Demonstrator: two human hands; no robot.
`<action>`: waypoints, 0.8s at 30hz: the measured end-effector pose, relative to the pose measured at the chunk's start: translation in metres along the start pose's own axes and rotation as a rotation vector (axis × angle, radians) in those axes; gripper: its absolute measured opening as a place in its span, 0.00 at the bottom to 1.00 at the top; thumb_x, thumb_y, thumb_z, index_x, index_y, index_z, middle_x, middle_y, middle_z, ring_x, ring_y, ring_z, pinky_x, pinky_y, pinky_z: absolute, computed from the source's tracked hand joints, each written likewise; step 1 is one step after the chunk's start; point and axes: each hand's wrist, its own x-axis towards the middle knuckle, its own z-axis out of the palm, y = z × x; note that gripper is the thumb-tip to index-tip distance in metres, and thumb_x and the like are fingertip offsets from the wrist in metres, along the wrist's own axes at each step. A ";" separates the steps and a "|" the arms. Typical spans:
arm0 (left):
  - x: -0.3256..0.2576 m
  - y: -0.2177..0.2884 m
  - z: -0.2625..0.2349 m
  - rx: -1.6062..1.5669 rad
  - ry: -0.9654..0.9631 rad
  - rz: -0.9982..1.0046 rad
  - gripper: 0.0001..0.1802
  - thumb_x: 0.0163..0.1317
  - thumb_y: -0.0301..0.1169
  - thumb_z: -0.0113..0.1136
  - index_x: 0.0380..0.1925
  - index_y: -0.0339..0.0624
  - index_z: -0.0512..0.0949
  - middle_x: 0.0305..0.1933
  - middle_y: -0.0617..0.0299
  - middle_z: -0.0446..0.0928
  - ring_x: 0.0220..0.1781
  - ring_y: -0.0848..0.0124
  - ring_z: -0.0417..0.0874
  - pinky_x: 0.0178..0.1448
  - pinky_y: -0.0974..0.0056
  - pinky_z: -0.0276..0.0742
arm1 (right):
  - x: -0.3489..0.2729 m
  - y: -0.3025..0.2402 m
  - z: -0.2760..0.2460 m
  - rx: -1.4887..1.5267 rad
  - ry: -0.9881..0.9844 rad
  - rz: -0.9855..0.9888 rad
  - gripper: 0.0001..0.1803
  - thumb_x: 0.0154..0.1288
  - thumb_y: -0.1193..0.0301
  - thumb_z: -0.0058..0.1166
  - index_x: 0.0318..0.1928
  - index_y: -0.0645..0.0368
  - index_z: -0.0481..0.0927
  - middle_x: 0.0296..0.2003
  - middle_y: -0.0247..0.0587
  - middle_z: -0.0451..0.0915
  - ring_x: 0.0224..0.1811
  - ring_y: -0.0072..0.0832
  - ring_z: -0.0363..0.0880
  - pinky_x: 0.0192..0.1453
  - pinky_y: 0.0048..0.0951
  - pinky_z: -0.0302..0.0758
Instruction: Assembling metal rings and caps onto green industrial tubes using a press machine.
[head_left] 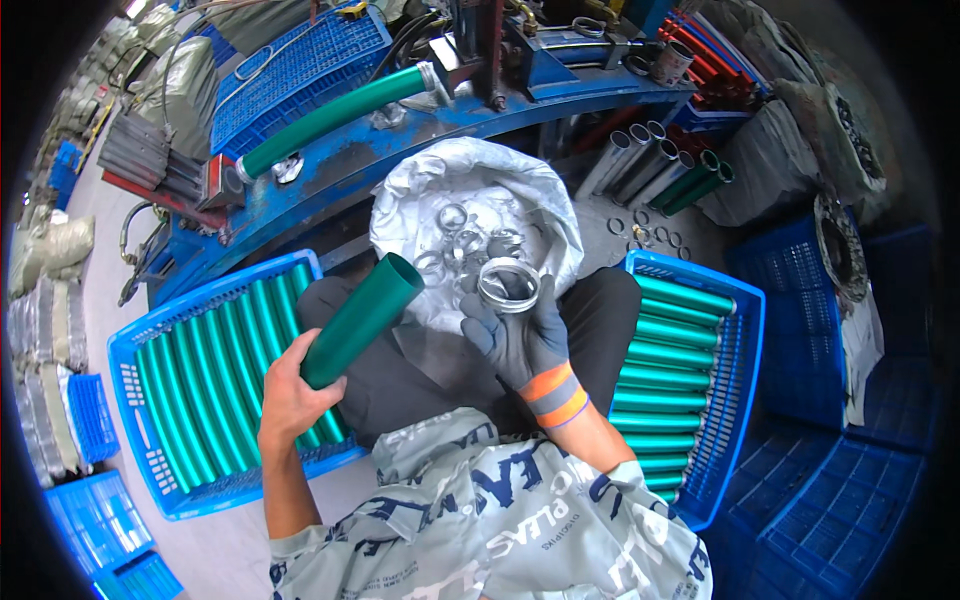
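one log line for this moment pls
left hand: shut on green tube | right hand: gloved, shut on metal ring | sack of rings ahead | blue crates of tubes both sides

Two hands, two loaded crates, tubes and rings by the batch

One green tube in the bare left hand, one metal ring in the gloved right hand; one silver sack showing some five more rings; two blue crates, the left crate with roughly ten green tubes, the right crate with about nine; one long green tube on the blue machine; five grey and two green tubes leaning behind
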 end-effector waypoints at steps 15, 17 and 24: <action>0.005 -0.008 0.025 -0.076 0.004 -0.008 0.38 0.54 0.28 0.82 0.69 0.39 0.83 0.49 0.54 0.90 0.50 0.62 0.92 0.60 0.57 0.86 | -0.015 -0.436 -0.009 -1.598 0.861 -1.036 0.50 0.74 0.63 0.81 0.85 0.73 0.69 0.75 0.55 0.83 0.72 0.35 0.84 0.77 0.32 0.79; 0.008 -0.007 0.028 -0.060 0.086 -0.003 0.38 0.54 0.29 0.82 0.69 0.40 0.84 0.49 0.53 0.90 0.50 0.61 0.93 0.60 0.56 0.86 | -0.008 -0.405 -0.013 -1.649 0.770 -0.981 0.45 0.78 0.62 0.78 0.84 0.71 0.72 0.75 0.56 0.83 0.72 0.36 0.84 0.78 0.35 0.79; 0.007 -0.012 0.037 -0.019 0.078 -0.027 0.40 0.53 0.30 0.84 0.69 0.41 0.83 0.50 0.50 0.92 0.51 0.55 0.95 0.60 0.53 0.88 | 0.082 -0.195 -0.084 -2.255 0.188 -0.305 0.35 0.74 0.50 0.77 0.74 0.54 0.88 0.70 0.51 0.89 0.70 0.46 0.89 0.77 0.44 0.82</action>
